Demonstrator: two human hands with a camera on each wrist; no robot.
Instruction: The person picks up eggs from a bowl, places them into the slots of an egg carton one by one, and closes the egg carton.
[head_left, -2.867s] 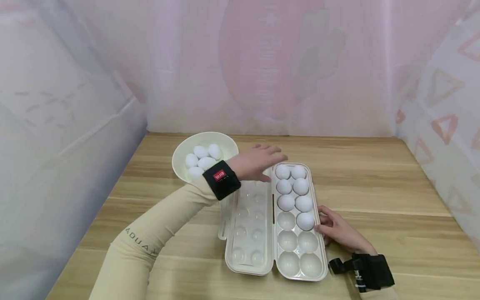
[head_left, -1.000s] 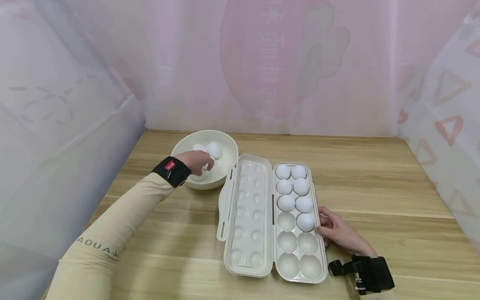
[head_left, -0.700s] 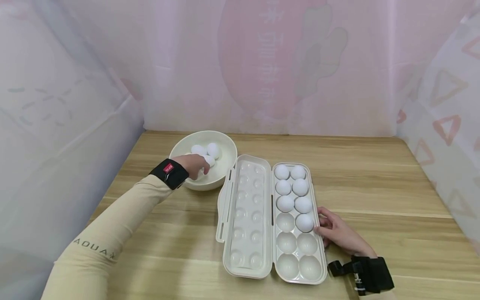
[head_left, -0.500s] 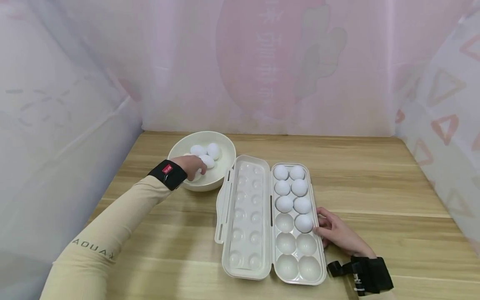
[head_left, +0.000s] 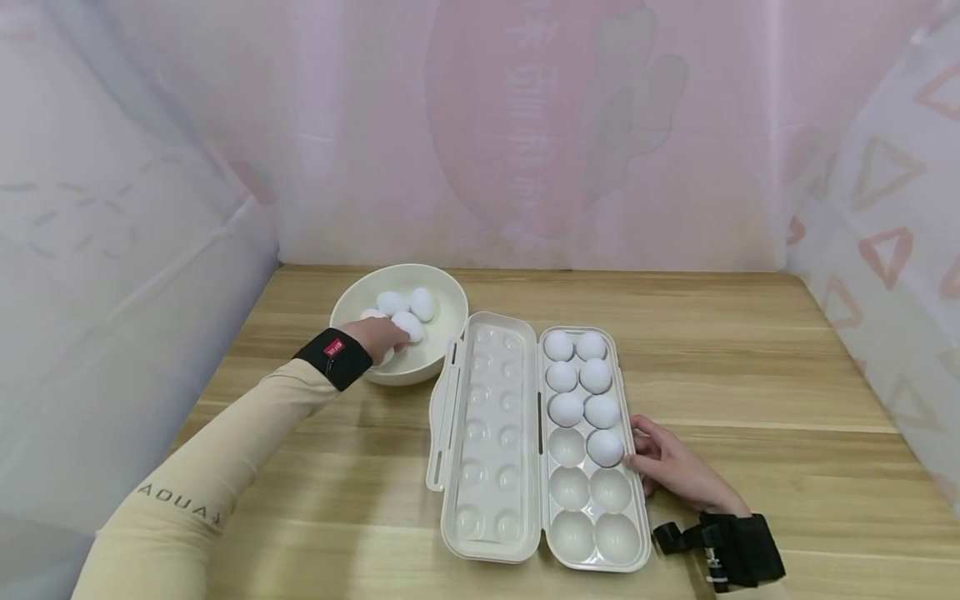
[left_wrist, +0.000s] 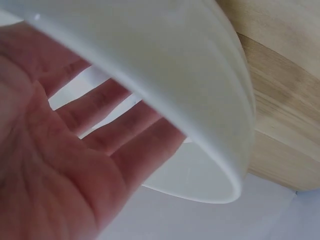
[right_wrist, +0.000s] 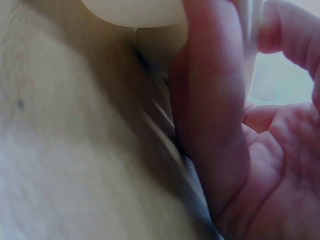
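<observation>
White eggs (head_left: 401,312) in bowl (head_left: 352,302), left hand (head_left: 378,336) fingers reaching among them, grip unclear, right hand (head_left: 670,467) fingers curled on egg carton (head_left: 634,500) edge.

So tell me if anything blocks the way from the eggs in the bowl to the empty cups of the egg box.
Nothing visible does. The left hand is in the bowl among the eggs; the open lid lies flat between bowl and empty cups. The right hand rests at the box's right edge.

White eggs (head_left: 581,377) in a cream carton (head_left: 487,433) and bowl (head_left: 450,296), on the pale wood-grain worktop (head_left: 750,375) (pink patterned curtains behind).
</observation>
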